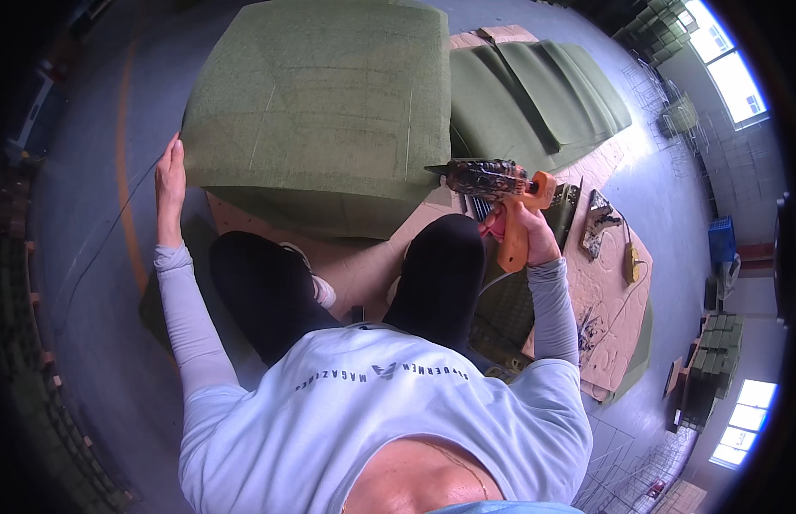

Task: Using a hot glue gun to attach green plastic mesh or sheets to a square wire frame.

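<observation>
Two hands (170, 182): left touches one block (317, 103), right (539, 233) grips one glue gun (490, 177).

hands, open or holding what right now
Left hand: open, at the left edge of the large green block.
Right hand: closed, holding the orange-handled glue gun.
</observation>
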A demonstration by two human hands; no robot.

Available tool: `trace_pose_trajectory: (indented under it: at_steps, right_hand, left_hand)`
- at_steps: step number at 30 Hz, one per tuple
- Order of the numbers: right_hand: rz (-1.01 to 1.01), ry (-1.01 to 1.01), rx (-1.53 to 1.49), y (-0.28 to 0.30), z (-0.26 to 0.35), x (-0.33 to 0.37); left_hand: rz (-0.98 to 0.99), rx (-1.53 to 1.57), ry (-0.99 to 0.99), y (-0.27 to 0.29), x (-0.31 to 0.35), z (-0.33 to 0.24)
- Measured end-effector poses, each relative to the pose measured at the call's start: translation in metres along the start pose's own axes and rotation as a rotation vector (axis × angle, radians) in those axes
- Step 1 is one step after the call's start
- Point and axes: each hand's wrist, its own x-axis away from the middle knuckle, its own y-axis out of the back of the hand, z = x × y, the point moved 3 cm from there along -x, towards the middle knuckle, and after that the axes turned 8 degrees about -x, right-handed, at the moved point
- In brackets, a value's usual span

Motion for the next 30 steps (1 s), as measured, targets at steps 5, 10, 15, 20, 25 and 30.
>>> trace_pose_trajectory:
  at_steps: [5, 10, 15, 20, 25, 30]
  right_hand:
    - [-0.092, -0.048, 0.070, 0.009, -0.004, -0.011]
    - [-0.107, 0.006, 0.180, 0.023, 0.003, -0.031]
    - [-0.068, 0.008, 0.208, 0.035, 0.010, -0.054]
    - [-0.173, -0.012, 0.189, 0.042, 0.016, -0.075]
    - [-0.215, 0.001, 0.207, 0.051, 0.017, -0.101]
    - [-0.192, 0.029, 0.230, 0.064, 0.023, -0.129]
  left_hand:
    - [0.015, 0.047, -0.007, 0.000, 0.003, -0.004]
    - [0.023, 0.003, -0.003, 0.001, 0.005, -0.007]
    - [0.014, -0.024, -0.005, 0.001, 0.006, -0.009]
    - [0.021, 0.008, -0.008, 0.001, 0.007, -0.014]
    - [0.042, 0.020, -0.004, 0.001, 0.010, -0.018]
    - [0.053, 0.021, -0.006, 0.001, 0.009, -0.018]
